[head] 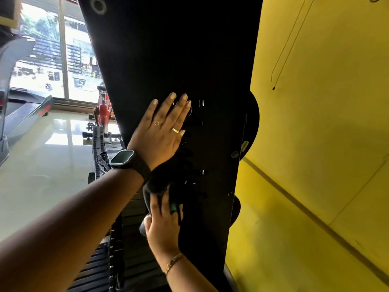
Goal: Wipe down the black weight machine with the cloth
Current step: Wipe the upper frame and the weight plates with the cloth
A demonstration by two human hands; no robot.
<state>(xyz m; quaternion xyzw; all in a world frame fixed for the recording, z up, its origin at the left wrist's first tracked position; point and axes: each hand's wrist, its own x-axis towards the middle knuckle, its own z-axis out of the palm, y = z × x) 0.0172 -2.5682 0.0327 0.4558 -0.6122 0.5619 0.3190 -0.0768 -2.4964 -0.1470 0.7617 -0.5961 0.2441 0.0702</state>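
The black weight machine (174, 60) fills the middle of the view as a tall flat panel. My left hand (161, 131) rests flat on that panel with its fingers straight, a watch on the wrist. Below it, my right hand (163, 224) holds a dark cloth (155, 187) against the panel's lower part, its fingers curled over the bunched fabric. A bracelet shows on the right wrist. Part of the cloth is hidden under the left wrist.
A yellow wall (315, 144) stands close on the right of the machine. The stacked weight plates (117, 260) run down at lower left. A shiny floor (52, 161), a red exercise bike (104, 108) and bright windows lie to the left.
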